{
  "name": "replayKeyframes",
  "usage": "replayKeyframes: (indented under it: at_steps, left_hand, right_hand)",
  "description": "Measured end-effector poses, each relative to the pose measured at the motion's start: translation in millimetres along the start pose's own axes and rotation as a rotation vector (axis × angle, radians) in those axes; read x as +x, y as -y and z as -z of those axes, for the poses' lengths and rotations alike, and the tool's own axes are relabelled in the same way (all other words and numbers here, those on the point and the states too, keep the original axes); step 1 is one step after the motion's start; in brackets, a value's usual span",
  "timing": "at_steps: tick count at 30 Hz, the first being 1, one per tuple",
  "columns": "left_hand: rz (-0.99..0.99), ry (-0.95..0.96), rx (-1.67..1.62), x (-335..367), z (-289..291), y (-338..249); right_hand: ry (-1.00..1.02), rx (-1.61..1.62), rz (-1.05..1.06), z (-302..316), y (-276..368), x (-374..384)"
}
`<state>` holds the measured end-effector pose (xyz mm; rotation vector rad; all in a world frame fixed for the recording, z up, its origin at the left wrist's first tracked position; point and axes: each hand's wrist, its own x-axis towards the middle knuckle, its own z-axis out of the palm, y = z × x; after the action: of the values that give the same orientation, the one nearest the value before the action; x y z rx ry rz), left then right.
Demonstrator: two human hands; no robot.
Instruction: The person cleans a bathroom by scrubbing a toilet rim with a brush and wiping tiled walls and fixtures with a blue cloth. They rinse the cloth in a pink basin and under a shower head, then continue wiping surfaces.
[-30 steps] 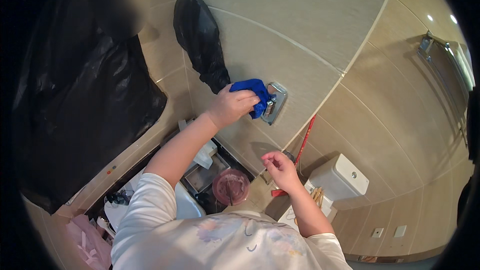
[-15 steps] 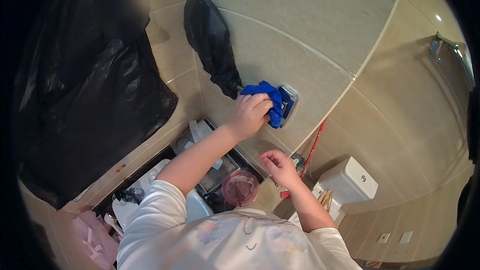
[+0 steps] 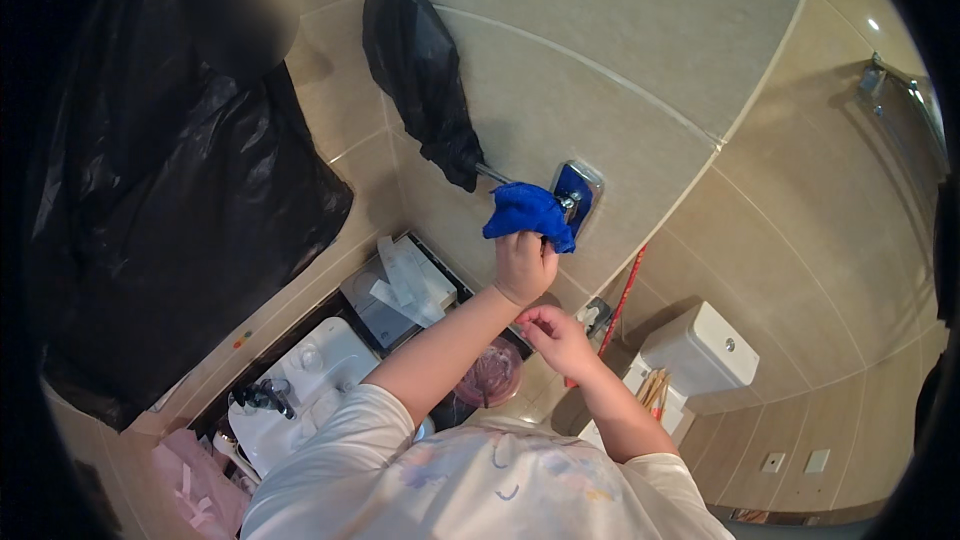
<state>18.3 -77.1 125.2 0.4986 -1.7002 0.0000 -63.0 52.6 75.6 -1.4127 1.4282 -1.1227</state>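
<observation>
My left hand (image 3: 525, 265) is raised to the tiled wall, its fingers gripping a wet-looking blue cloth (image 3: 527, 212). The cloth is draped over the metal arm (image 3: 491, 173) of a wall fixture. That arm runs from a chrome wall plate (image 3: 580, 195) up to a rounded head wrapped in a black plastic bag (image 3: 415, 70). Lower down, my right hand (image 3: 558, 340) is held in front of my body beside the left wrist, fingers loosely curled in, nothing visible in them.
Black plastic sheeting (image 3: 190, 200) covers the left wall. Below are a white washbasin (image 3: 310, 365) with a dark tap, a pink basin (image 3: 490, 375) of cloudy water, and a pink bag (image 3: 200, 480). A white toilet (image 3: 700, 345) and a red pole (image 3: 622, 300) are at right.
My left hand has moved down and slightly right, and the cloth now folds over the metal arm, showing more of the wall plate. My right hand has barely shifted.
</observation>
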Motion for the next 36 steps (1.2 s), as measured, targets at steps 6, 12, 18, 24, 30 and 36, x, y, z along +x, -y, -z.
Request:
replayKeyframes:
  at_steps: [6,12,18,24,30,36]
  left_hand:
    - [0.041,-0.170,-0.077,23,-8,-6]
    - [0.191,-0.201,0.070,47,-14,-17]
    - [0.309,-0.074,-0.012,63,3,-20]
    - [0.532,-0.118,-0.561,41,20,18]
    - [0.035,-0.070,-0.056,37,21,1]
    - [-0.100,-0.034,-0.135,55,18,-5]
  right_hand:
    - [-0.046,0.096,-0.072,19,2,-17]
    - [-0.069,0.082,-0.096,29,6,-28]
    - [-0.038,0.048,-0.194,28,19,-36]
    - [-0.065,0.072,-0.231,36,20,-48]
    - [-0.088,0.101,-0.211,40,13,-49]
    - [-0.010,0.060,-0.254,33,16,-43]
